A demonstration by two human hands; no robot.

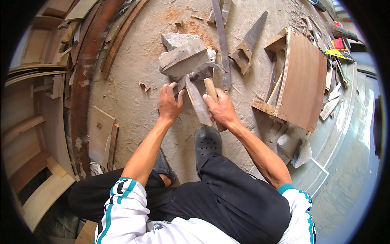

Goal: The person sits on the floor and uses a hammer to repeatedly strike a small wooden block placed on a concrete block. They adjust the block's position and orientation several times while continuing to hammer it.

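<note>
My right hand (221, 109) is closed around the wooden handle of a claw hammer (209, 86), whose dark metal head points away from me. A pointed, greyish piece of wood (198, 103) lies beside the handle, its lower end against my right fingers; whether they grip it too is unclear. My left hand (168, 101) pinches a narrow dark strip of wood (180, 85) between thumb and fingers, just left of the hammer head. Past both hands, a short worn board (183, 57) rests on a rough grey stone block (176, 40).
A handsaw (248, 44) and a long dark strip (221, 44) lie ahead on the dusty floor. To the right stands a wooden box frame (302, 77) beside scrap wood. Reddish-brown beams (87, 77) and wooden panels line the left. My dark clogs (208, 142) are close below my hands.
</note>
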